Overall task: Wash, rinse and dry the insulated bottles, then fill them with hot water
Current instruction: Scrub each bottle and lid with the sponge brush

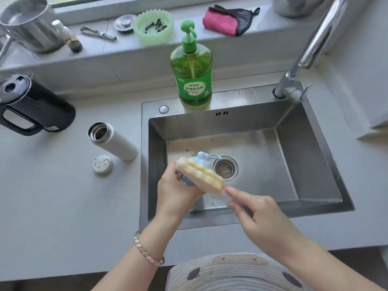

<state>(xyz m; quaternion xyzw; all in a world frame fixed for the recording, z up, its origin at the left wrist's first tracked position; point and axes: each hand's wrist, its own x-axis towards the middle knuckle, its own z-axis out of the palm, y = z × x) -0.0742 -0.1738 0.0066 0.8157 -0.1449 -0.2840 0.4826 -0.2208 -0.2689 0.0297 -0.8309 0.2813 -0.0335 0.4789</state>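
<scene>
Sponge brush held over the sink, both hands on it. Left hand has fingers curled round the left end of the yellow ribbed sponge, with something clear or shiny under the palm, too blurred to tell. Right hand pinches the clear handle end between thumb and forefinger, other fingers loosely curled. Blue piece with a cord loop sits at the far tip of the brush, just beside the drain; brush and hands cover part of the basin floor and the drain's left edge. White bottle stands open on the counter left of the sink, well apart from both hands, its lid lying just beside its base. Black jug with a handle stands further left, near the counter's back. Green soap bottle with a pump stands on the sink's back rim, directly behind the brush. Tap rises from the rim's right corner, spout out of view. On the windowsill: steel pot, small bottle, peeler, metal strainer, green bowl holding dark bits, pink cloth. Bracelet on the left wrist.
</scene>
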